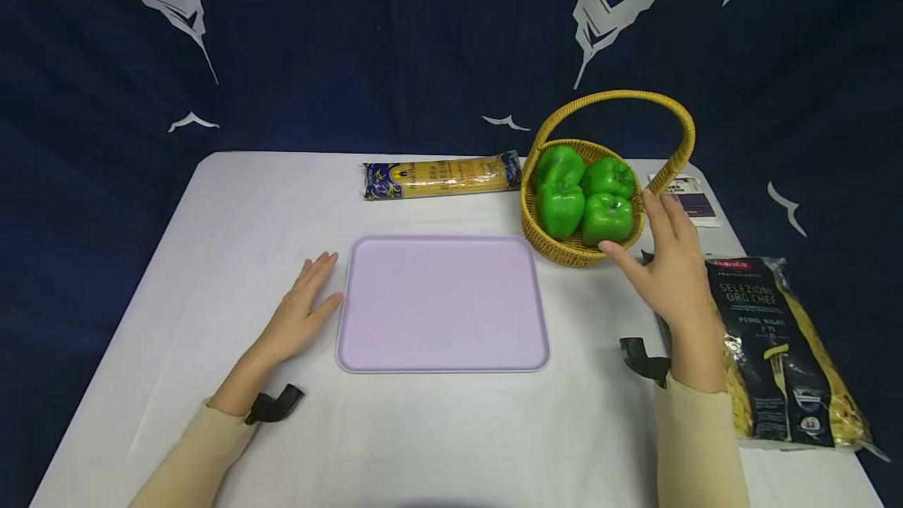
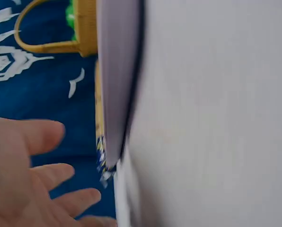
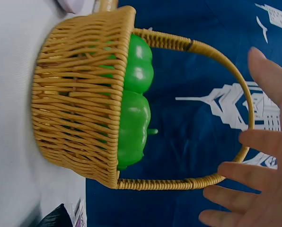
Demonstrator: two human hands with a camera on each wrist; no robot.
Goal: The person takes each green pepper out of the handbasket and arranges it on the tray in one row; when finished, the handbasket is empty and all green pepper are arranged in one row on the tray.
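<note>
A wicker basket with a tall arched handle holds several green bell peppers. My right hand is at the basket's near right side, fingers spread and nothing in its grasp. In the right wrist view the fingers lie in front of the handle; whether they touch it I cannot tell. A pale purple tray lies flat at the table's middle. By its left edge is my left hand, fingers extended, holding nothing. The left wrist view shows that hand with its fingers apart.
A long pack of spaghetti lies behind the tray, its right end close to the basket. To the right, a big black bag of penne reaches the table's right edge. Behind the right hand is a white and purple package, partly covered.
</note>
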